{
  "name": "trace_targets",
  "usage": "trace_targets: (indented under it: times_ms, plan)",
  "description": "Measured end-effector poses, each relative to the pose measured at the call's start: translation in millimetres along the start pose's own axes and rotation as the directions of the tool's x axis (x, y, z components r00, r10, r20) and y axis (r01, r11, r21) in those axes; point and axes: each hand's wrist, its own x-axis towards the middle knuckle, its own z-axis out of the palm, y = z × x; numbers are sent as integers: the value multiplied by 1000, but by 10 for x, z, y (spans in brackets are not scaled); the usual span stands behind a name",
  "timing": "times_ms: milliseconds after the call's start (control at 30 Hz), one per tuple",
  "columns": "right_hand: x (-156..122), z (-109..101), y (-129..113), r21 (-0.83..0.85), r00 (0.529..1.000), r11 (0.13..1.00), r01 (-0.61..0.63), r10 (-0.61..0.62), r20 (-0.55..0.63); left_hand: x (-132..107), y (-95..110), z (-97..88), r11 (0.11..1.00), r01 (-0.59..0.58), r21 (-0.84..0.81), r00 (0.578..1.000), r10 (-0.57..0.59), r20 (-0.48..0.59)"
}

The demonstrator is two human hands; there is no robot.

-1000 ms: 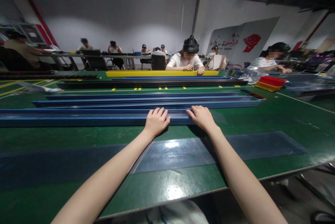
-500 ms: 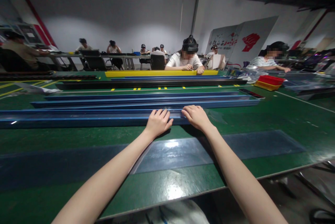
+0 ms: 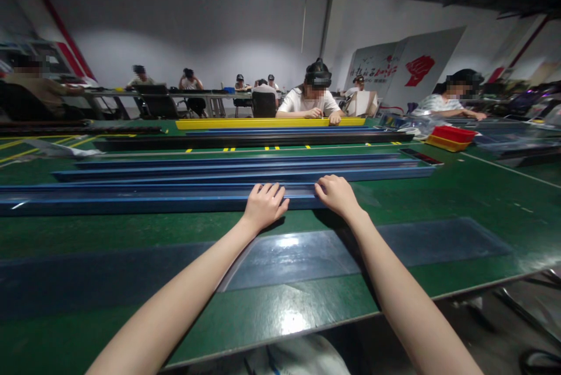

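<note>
Well beyond the hands, a grey panel (image 3: 403, 51) is bearing red and dark characters, not legible. The near blue channel (image 3: 131, 200) is lying under the fingers of the left hand (image 3: 264, 205) and reaching the right hand (image 3: 339, 195); whether either is clamping it, I cannot tell. Its long axis is running left to right, extending far leftward of the grip.

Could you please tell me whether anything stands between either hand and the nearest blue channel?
Nothing visible does: the left hand and the right hand both appear to touch the nearest blue channel, the right one near its end. The clear sheet lies closer to the camera, out of the way.
</note>
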Motion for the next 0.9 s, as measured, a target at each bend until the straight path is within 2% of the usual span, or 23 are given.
trace_targets:
  times_ms: [167, 267, 367, 533, 600, 767, 900]
  plan:
    - [-16, 11, -103, 124, 984, 976, 178, -176, -25, 2, 6, -4, 998, -68, -9, 998, 68, 7]
    - [-16, 19, -118, 170, 975, 960, 221, -217, -44, -3, 4, 3, 994, -108, -25, 994, 107, -21]
    - [-8, 15, -54, 152, 985, 973, 172, -169, -31, -3, 3, 4, 992, -118, -54, 992, 115, -49]
    - [-18, -1, 115, 15, 997, 998, -55, 56, -55, 4, 6, -4, 993, -95, -68, 995, 94, -24]
    - [-25, -3, 151, -22, 994, 995, -100, 99, -50, 8, 6, -6, 994, -87, -62, 996, 87, -10]
    - [-23, 5, 132, -46, 998, 997, -55, 53, -42, 10, 5, -9, 995, -96, -30, 995, 96, -28]
    - [-11, 20, 59, 6, 999, 1000, 29, -28, -46, 5, 5, -4, 992, -127, 0, 990, 126, -62]
